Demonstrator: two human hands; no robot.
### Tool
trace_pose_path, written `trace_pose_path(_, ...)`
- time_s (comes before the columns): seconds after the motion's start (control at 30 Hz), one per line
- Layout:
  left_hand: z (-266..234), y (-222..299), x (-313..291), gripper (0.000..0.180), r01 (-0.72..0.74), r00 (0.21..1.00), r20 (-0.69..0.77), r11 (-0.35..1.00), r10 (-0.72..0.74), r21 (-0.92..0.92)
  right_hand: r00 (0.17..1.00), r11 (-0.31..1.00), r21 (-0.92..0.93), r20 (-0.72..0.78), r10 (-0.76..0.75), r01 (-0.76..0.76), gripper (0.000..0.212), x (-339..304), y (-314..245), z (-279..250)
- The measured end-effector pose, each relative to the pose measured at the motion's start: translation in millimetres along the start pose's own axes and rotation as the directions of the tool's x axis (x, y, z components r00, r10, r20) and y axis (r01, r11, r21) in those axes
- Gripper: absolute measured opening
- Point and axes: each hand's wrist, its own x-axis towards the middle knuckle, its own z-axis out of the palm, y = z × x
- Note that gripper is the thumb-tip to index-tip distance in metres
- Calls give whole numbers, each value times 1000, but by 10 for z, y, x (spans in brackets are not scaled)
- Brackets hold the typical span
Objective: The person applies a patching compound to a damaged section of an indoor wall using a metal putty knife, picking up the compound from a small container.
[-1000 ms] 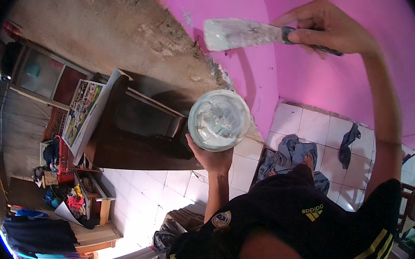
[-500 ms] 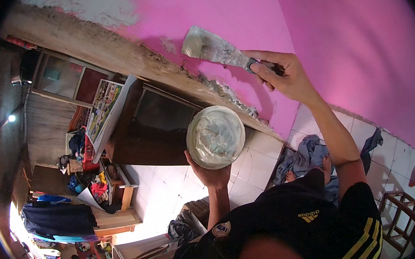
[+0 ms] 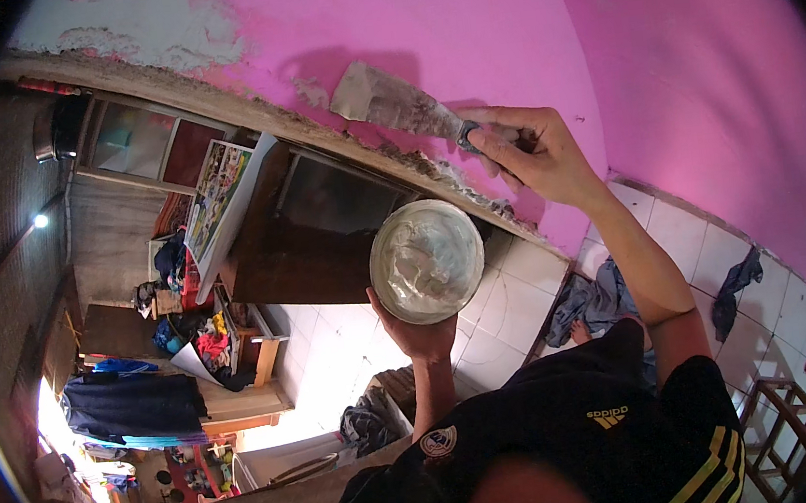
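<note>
My right hand [image 3: 534, 153] is closed round the handle of a putty knife [image 3: 396, 104], its wide, smeared blade pointing left along the edge of the pink wall [image 3: 459, 23]. Whether the blade touches the wall I cannot tell. Below and to the left, my left hand [image 3: 418, 332] holds up a round tub [image 3: 377, 269] from underneath and the side. Whitish putty [image 3: 428, 257] with a swirled surface lies inside it. Rough, chipped plaster [image 3: 434, 173] runs along the wall's edge, and a grey-white patch [image 3: 129, 30] shows at the upper left.
A dark cabinet [image 3: 317, 260] stands beyond the wall edge, with a large printed sheet [image 3: 221, 196] beside it. Cloths [image 3: 583, 307] lie on the white tiled floor [image 3: 531, 273] near my feet. A wooden stool frame [image 3: 784, 428] is at the lower right. Clothes [image 3: 136, 403] hang at the left.
The putty knife has moved slightly left and down, and its blade tip now carries less visible putty. The tub sits slightly further right in view. The whole view has shifted a little.
</note>
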Motion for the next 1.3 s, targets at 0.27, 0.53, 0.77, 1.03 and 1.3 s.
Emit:
trace_pose_path(0.27, 2, 6, 4, 62, -22, 1000, -19, 1000, 22, 22, 998, 1000, -16, -61, -3, 2, 30, -22, 122, 76)
trace_pose_path(0.53, -82, 17, 51, 61, -5, 1000, 25, 1000, 5, 4, 996, 999, 24, -81, -36, 38, 31, -33, 134, 244)
trace_pose_path(0.77, -142, 28, 87, 59, -2, 1000, 14, 1000, 2, -21, 994, 994, 103, -103, -34, 45, 34, 41, 108, 325)
trace_pose_path(1.03, -163, 49, 79, 60, 9, 999, 46, 999, -8, -30, 969, 988, 72, -218, -120, 138, 32, 86, -39, 301)
trace_pose_path(1.3, -146, 53, 88, 62, 13, 999, 38, 998, -11, -55, 970, 992, -106, -225, -97, 74, 36, -44, 184, 59)
